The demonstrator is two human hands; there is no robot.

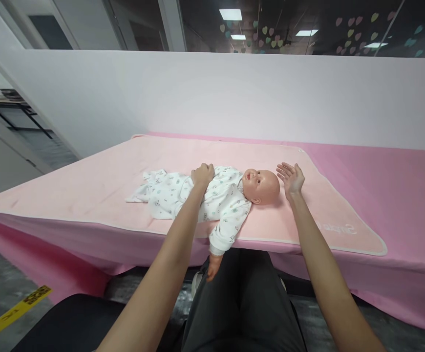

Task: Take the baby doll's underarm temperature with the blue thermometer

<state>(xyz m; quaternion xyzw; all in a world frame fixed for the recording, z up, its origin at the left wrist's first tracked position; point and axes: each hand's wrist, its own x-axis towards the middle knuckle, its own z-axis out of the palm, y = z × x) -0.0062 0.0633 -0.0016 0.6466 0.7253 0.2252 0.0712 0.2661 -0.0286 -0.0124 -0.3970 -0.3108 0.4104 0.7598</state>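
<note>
A baby doll (260,187) lies on its back across the pink mat (329,205), its head to the right. Its body is dressed in a white patterned outfit (216,198). The doll's near arm hangs over the table edge, with its bare hand (214,267) pointing down. My left hand (202,174) is closed on the doll's middle, fingers curled at its far side; what exactly they grip is partly hidden. Just right of the doll's head, my right hand (291,179) is open, palm towards the head, with a small gap between them.
A pink cloth (403,195) covers the table under the mat and hangs down its front. A white partition (234,98) stands behind. Below the near edge are my legs (242,303), a black seat (73,322) and a yellow strip (10,315) at lower left.
</note>
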